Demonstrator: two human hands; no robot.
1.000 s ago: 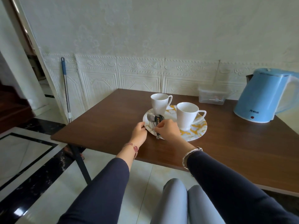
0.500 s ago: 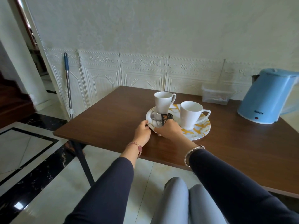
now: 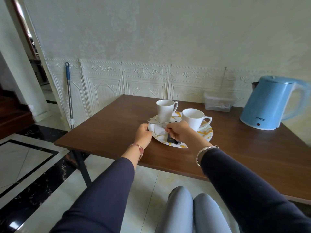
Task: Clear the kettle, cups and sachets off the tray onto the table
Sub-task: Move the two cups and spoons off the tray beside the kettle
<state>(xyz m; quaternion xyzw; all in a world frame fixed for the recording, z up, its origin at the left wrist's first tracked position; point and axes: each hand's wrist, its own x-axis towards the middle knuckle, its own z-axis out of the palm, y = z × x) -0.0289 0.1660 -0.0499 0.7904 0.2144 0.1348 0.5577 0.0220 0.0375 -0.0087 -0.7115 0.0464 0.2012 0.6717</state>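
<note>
A round white tray with gold veining lies on the brown table. Two white cups stand on it, one at the back left and one at the right. My left hand grips the tray's left rim. My right hand is over the tray's front, pinching a metal spoon by its handle, its bowl raised over the left rim. Dark sachets lie on the tray under that hand, partly hidden. The blue kettle stands on the table at the far right.
A clear plastic box sits at the table's back edge against the wall. A mop handle leans on the wall left of the table. My knees are below the table's front edge.
My right hand has lifted the spoon off the tray by its handle, and the sachets now show beneath it. The left hand stays on the tray's rim.
</note>
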